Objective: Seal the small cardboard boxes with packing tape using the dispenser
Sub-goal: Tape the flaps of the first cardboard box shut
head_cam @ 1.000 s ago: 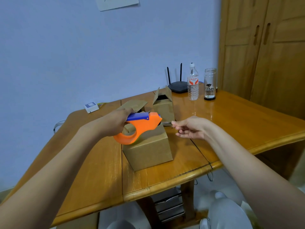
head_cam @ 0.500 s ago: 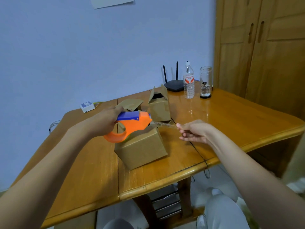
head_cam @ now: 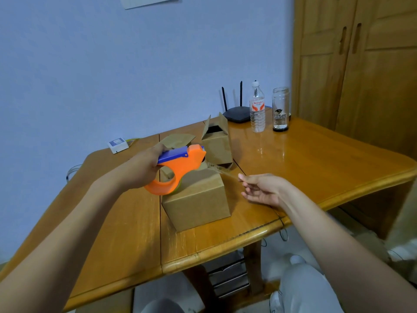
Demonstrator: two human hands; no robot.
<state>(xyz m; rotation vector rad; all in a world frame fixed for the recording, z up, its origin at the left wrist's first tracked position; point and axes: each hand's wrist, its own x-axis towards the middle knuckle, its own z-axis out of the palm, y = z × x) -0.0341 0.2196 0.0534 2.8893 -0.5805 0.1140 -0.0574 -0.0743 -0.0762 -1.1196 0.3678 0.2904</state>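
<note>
Compared with a second before, the right hand had moved away from the dispenser toward the right front edge of the table, and the strip of tape between them was longer. The strip was thin and clear — hard to see — and it ran over the top of the near box. This meant, I judged, that enough tape was being drawn out to cover the top seam, but nothing was yet pressed down.

The right hand pinched the tape end between thumb and fingertips. The left hand was clenched round the blue handle of the orange dispenser and held it in the air, just over the back left corner of the near box.

The near box stood close to the front edge of the table with its flaps closed, so its inside was hidden. The second box, behind it toward the back edge, stood with flaps up — its inside looked dark and I could not tell any content. A bottle and a glass jar stood near the back right corner; the jar seemed to hold a little clear liquid.
</note>
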